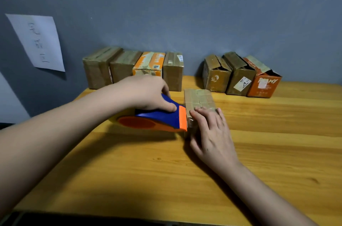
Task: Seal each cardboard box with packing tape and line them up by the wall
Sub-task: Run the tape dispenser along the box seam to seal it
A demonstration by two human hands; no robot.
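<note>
Where the wooden table [129,170] meets the grey wall [185,13], two groups of boxes stand: at far left, four closed boxes [133,67] in a touching row, third one orange; at far right, three boxes with open flaps [240,76], rightmost orange, also touching. Gap between the groups. White paper sheet [38,40] with handwriting on the wall, far left. Item in work: small brown cardboard box [199,102], centre of table, near side of the gap, apart from both groups, taped seam along its top. Tape dispenser [157,118], blue and orange, lies just left of it, orange blade end touching the box's left near edge. My left hand [148,94] reaches in from the left, fingers curled over the dispenser, thumb on its blue top, gripping it. My right hand [212,133] comes from near right, fingers straight and close together, pressing flat on the box's near end and covering that end from view
</note>
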